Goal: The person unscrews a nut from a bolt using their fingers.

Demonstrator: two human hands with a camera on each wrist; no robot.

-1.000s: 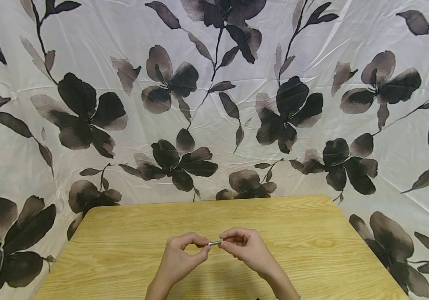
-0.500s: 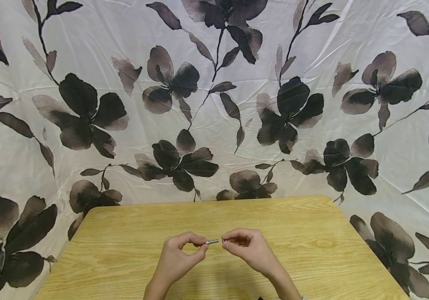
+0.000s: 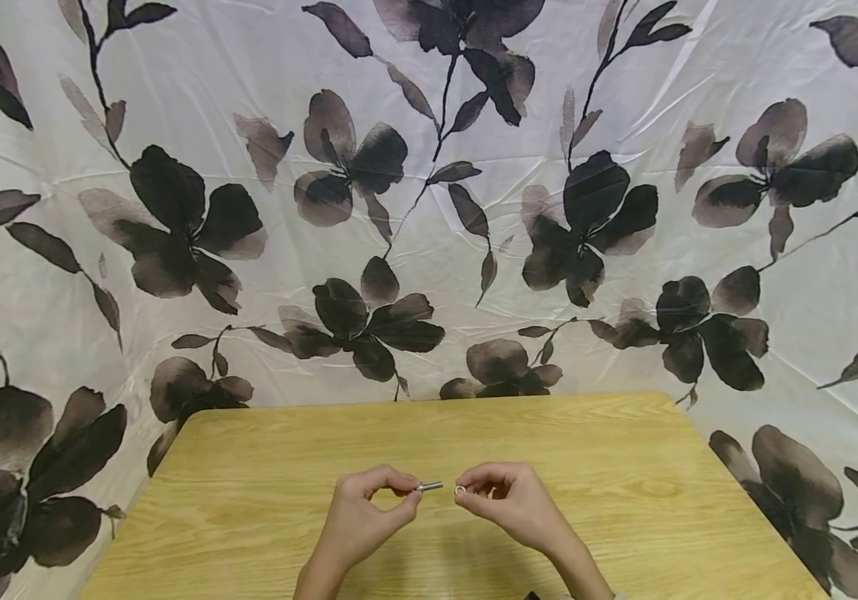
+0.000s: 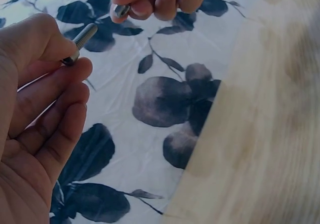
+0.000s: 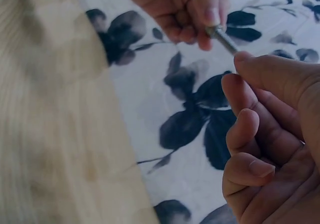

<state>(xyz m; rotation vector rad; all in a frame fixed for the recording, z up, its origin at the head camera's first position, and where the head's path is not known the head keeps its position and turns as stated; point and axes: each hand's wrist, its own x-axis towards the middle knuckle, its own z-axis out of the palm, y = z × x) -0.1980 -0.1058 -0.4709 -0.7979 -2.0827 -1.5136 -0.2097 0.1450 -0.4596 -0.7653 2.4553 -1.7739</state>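
A threaded metal bolt [image 3: 432,485] sticks out from between the thumb and index finger of my left hand [image 3: 365,510], its free end toward the right. In the left wrist view the bolt's shank [image 4: 86,36] shows its thread, and fingertips partly cover the head. Across a small gap, my right hand [image 3: 513,502] pinches a small metal nut [image 3: 459,490] between thumb and index finger. Part of the nut's hole [image 4: 121,10] faces the left wrist camera. From the right wrist camera the thumb hides the nut, while the bolt [image 5: 226,40] points toward that thumb. Both hands are above the table.
A light wood-grain table [image 3: 429,433] with rounded far corners lies below the hands. White cloth with dark flowers [image 3: 579,233] hangs behind it and at both sides. A small dark object [image 3: 532,595] shows at the bottom edge.
One second ago the bolt's free end met my right fingertips. My right hand has since drawn away to the right with the nut, leaving a gap. The left hand keeps its pinch.
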